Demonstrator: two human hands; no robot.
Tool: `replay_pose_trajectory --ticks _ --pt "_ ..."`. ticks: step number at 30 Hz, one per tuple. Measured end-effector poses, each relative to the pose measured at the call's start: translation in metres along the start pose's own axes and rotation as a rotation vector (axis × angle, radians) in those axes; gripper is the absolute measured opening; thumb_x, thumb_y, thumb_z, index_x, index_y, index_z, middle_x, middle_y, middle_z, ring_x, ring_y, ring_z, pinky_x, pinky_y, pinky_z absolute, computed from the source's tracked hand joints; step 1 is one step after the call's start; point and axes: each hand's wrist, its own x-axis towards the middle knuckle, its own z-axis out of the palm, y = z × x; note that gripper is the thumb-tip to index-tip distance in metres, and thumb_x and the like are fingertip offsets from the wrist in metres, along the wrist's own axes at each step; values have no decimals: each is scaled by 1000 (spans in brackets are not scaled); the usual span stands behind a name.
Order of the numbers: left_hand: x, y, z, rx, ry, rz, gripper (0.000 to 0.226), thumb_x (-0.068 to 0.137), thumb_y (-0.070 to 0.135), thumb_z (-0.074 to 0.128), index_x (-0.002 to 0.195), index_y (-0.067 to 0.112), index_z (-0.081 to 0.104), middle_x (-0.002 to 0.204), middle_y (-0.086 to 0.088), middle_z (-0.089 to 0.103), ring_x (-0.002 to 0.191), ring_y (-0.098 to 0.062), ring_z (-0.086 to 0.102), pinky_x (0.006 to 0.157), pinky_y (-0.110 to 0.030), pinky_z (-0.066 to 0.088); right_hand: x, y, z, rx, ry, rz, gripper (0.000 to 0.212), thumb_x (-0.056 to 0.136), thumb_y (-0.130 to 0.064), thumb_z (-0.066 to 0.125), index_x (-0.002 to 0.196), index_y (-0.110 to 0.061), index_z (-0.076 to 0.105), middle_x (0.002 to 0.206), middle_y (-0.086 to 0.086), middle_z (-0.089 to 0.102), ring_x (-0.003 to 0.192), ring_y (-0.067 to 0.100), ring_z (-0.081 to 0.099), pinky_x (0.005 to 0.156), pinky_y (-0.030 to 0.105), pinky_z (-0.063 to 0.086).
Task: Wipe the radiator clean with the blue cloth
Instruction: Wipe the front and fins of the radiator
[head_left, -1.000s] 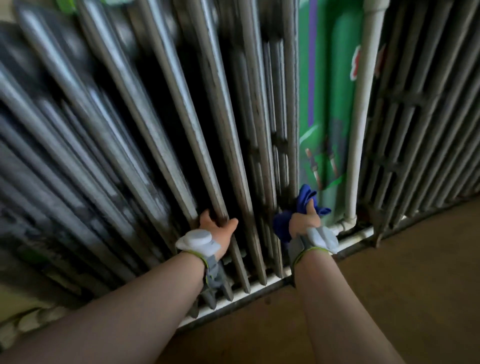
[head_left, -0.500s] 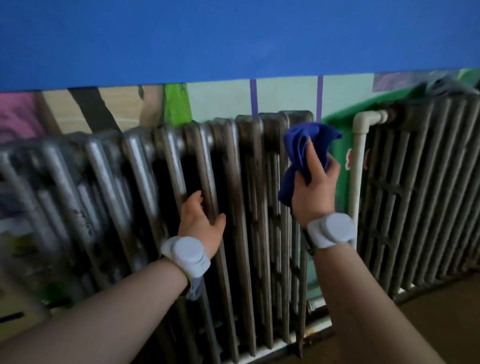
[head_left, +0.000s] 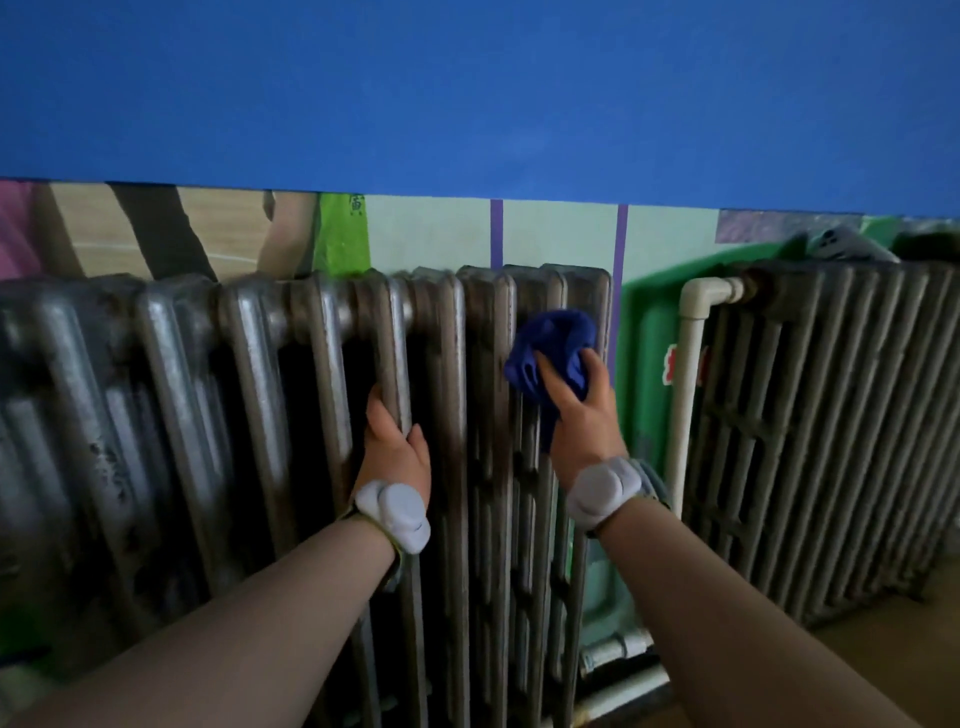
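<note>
The person's right hand (head_left: 584, 415) clutches a bunched dark-blue cloth (head_left: 553, 345), fingers closed round its lower folds so most of the fabric bulges above and left of the knuckles. The wad presses against the upper right end of the tarnished grey cast-iron column radiator (head_left: 249, 415), just below its rounded top. The left hand (head_left: 396, 448) wraps one vertical column near the middle, fingers curled behind it, thumb in front. Both wrists carry white padded bands. A white plastic pipe (head_left: 688, 374) stands upright between this radiator and a second grey ribbed radiator (head_left: 821, 431) to the right; something grey sits atop that one, too blurred to identify.
</note>
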Motion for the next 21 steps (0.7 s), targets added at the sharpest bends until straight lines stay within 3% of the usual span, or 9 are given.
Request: replay_pose_trajectory --ticks 3,6,9,11,13,18,21 --pt "0 -7 6 20 38 39 61 96 23 40 147 8 10 141 -20 39 114 -36 52 90 -39 43 -37 23 17 -17 -122 1 76 85 5 48 143 -37 23 154 15 12 140 39 14 113 45 20" --pt "-2 -7 6 74 56 81 60 96 23 41 146 6 12 138 -19 39 105 -38 55 80 -38 44 -62 41 24 -32 -86 -87 88 71 14 61 136 -42 39 141 22 36 122 49 41 101 48 37" --pt "-2 -7 5 89 63 100 61 95 22 43 145 3 15 137 -20 39 108 -38 53 83 -39 44 -55 37 9 -46 0 -104 63 65 10 59 117 -25 65 124 22 53 98 50 54 90 51 47" --pt "-2 -6 7 104 68 83 61 95 21 44 145 2 15 137 -21 38 110 -39 53 85 -40 43 -39 22 -9 -17 156 -106 55 67 4 50 113 -21 69 125 17 53 101 45 54 94 41 41" --pt "-2 -8 7 101 68 78 62 94 21 45 145 1 15 137 -22 39 109 -39 53 84 -40 44 -20 7 -24 -3 263 -147 59 71 9 49 119 -19 65 132 16 47 109 42 50 97 35 37" --pt "0 -9 9 86 60 76 63 94 22 44 146 4 13 139 -20 37 112 -38 51 85 -39 43 10 9 -16 -45 186 -193 73 76 17 47 135 -25 49 148 11 29 128 39 33 104 31 26" --pt "0 -10 9 92 76 83 61 94 23 43 145 4 15 136 -20 39 111 -37 52 86 -38 43 6 15 7 34 233 -164 72 74 19 46 134 -21 51 143 19 35 127 43 37 106 37 28"
